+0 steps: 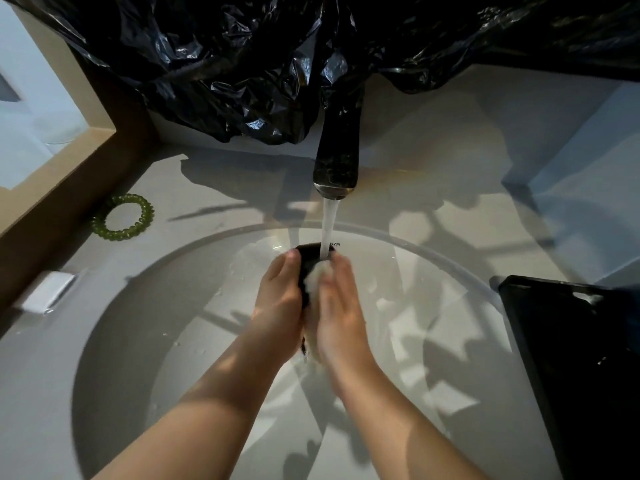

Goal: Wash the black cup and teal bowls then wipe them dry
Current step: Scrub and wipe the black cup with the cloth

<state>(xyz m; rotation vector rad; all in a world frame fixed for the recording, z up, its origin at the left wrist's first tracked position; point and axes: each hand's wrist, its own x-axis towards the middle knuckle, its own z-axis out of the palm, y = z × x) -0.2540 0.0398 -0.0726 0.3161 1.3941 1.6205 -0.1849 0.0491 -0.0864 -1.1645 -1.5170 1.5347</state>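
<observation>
Left hand (277, 296) curls around the black cup (309, 255), its fingers wrapped over the cup's left side. The right hand (341, 306) lies against the cup's other side with its fingers fairly straight and close together, pressing a white foamy mass (318, 277) onto it; whether that is suds or a sponge cannot be told. The cup is held between both hands over the middle of the white sink (138, 323), and only its dark upper end shows above the fingers. A stream of water (328, 226) falls from the dark faucet (337, 157) straight onto the cup and the foam.

On the pale surface (214, 188) left of the sink lies a green spiral hair tie (123, 218), and nearer the front edge a small white object (48, 292). A black tray (581, 358) sits just right of the basin. Crumpled black plastic sheeting (242, 64) hangs behind the faucet.
</observation>
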